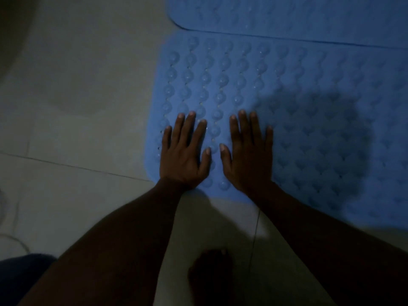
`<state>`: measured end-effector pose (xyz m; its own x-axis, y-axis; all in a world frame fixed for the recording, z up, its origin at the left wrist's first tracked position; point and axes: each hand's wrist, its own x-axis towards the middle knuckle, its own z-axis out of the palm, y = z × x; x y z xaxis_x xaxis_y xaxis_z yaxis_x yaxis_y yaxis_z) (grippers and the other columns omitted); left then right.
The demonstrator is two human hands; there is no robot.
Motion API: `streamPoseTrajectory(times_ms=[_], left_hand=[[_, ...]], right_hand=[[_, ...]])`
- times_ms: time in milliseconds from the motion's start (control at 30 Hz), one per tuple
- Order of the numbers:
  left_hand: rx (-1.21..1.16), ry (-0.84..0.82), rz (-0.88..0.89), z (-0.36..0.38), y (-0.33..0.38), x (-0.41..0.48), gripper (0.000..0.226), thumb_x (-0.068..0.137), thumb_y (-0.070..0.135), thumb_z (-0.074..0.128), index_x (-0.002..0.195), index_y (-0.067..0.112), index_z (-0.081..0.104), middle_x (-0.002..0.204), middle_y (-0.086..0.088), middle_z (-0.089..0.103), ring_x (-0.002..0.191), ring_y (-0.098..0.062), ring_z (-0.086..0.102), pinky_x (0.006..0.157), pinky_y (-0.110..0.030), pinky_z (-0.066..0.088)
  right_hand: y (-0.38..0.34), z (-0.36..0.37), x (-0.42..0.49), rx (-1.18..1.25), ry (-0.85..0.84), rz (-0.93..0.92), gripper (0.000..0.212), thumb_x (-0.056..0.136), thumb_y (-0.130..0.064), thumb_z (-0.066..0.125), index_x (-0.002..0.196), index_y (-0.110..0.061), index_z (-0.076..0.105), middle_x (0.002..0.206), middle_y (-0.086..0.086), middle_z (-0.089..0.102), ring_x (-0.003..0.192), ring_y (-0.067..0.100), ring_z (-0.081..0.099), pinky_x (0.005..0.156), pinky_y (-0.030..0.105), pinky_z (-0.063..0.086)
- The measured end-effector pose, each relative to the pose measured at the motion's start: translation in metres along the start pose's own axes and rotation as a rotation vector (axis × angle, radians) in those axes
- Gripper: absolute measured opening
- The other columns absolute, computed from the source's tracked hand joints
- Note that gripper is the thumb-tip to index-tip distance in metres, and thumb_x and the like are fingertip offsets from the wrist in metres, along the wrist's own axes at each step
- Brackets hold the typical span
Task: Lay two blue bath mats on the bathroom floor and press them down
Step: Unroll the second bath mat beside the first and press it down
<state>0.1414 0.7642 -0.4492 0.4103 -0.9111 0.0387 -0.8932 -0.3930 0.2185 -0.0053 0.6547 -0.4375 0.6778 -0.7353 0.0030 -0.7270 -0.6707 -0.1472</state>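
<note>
In the head view, we see two blue bath mats on the pale tiled floor (77, 96). The near mat (287, 85) fills the middle and the right of the frame, and its surface has rows of round bumps. The far mat (309, 16) lies along the upper right edge of the frame. The long sides of the two mats meet in one dark line; we cannot tell whether one lies over the other.

Both hands rest on the lower left corner of the near mat, side by side, with the thumbs close but apart. The left hand (183, 155) lies flat with the palm down and its fingers straight and a little spread, and it holds nothing. The right hand (249, 157) lies in the same way, flat and spread, also holding nothing. The wrists are at the near edge of the mat.

A dark shadow (320, 129) falls on the near mat to the right of the hands. Between the forearms, at the bottom of the frame, a bare foot (212, 277) stands on the tiles. A dark cloth (19, 277) shows in the lower left corner.
</note>
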Motion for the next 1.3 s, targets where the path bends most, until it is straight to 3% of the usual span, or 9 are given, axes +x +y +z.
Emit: streamPoseTrajectory(times_ms=[267, 467, 600, 800, 1000, 1300], left_hand=[[0.086, 0.075, 0.014, 0.001, 0.008, -0.004, 0.066, 0.104, 0.049, 0.033, 0.161, 0.015, 0.036, 0.169, -0.014, 0.027, 0.158, -0.033, 0.021, 0.126, -0.054, 0.017], [0.022, -0.074, 0.022, 0.005, 0.075, -0.01, 0.076, 0.103, 0.057, 0.024, 0.166, 0.014, 0.016, 0.174, -0.011, 0.006, 0.161, -0.027, 0.003, 0.128, -0.056, 0.01], [0.046, -0.103, 0.004, 0.015, 0.075, -0.012, 0.079, 0.102, 0.058, 0.026, 0.167, 0.015, 0.011, 0.174, -0.009, 0.003, 0.161, -0.026, -0.002, 0.129, -0.054, 0.006], [0.035, -0.05, 0.021, 0.015, 0.084, -0.007, 0.075, 0.104, 0.054, 0.027, 0.166, 0.012, 0.017, 0.173, -0.013, 0.01, 0.161, -0.029, 0.004, 0.128, -0.055, 0.007], [-0.018, -0.125, 0.1, 0.022, 0.145, 0.017, 0.075, 0.104, 0.055, 0.022, 0.167, 0.016, 0.01, 0.174, -0.011, -0.001, 0.161, -0.026, -0.005, 0.129, -0.054, 0.003], [0.027, -0.093, 0.082, 0.035, 0.144, 0.016, 0.076, 0.104, 0.055, 0.025, 0.167, 0.016, 0.011, 0.174, -0.011, 0.003, 0.161, -0.027, -0.003, 0.128, -0.055, 0.004]], right_hand=[[0.06, 0.003, -0.031, -0.068, -0.003, 0.019, 0.081, 0.1, -0.057, 0.036, 0.163, -0.01, 0.017, 0.171, 0.013, 0.01, 0.158, 0.034, 0.008, 0.123, 0.063, 0.007], [0.063, 0.001, -0.034, -0.012, 0.052, 0.004, 0.074, 0.102, -0.052, 0.036, 0.16, -0.007, 0.027, 0.168, 0.013, 0.021, 0.157, 0.031, 0.014, 0.122, 0.063, 0.012], [0.093, -0.012, -0.042, -0.036, 0.097, 0.069, 0.074, 0.103, -0.051, 0.033, 0.16, -0.005, 0.025, 0.168, 0.014, 0.02, 0.157, 0.029, 0.015, 0.124, 0.061, 0.01], [0.139, -0.004, -0.065, -0.052, 0.037, 0.066, 0.08, 0.101, -0.057, 0.033, 0.162, -0.007, 0.019, 0.17, 0.012, 0.014, 0.158, 0.027, 0.009, 0.124, 0.061, 0.011], [0.136, -0.007, -0.068, -0.042, 0.058, 0.06, 0.078, 0.1, -0.054, 0.038, 0.161, -0.008, 0.023, 0.17, 0.012, 0.017, 0.158, 0.027, 0.013, 0.124, 0.059, 0.012], [0.193, -0.016, -0.085, -0.058, 0.054, 0.093, 0.078, 0.1, -0.054, 0.035, 0.161, -0.008, 0.022, 0.17, 0.012, 0.014, 0.158, 0.027, 0.01, 0.124, 0.059, 0.012]])
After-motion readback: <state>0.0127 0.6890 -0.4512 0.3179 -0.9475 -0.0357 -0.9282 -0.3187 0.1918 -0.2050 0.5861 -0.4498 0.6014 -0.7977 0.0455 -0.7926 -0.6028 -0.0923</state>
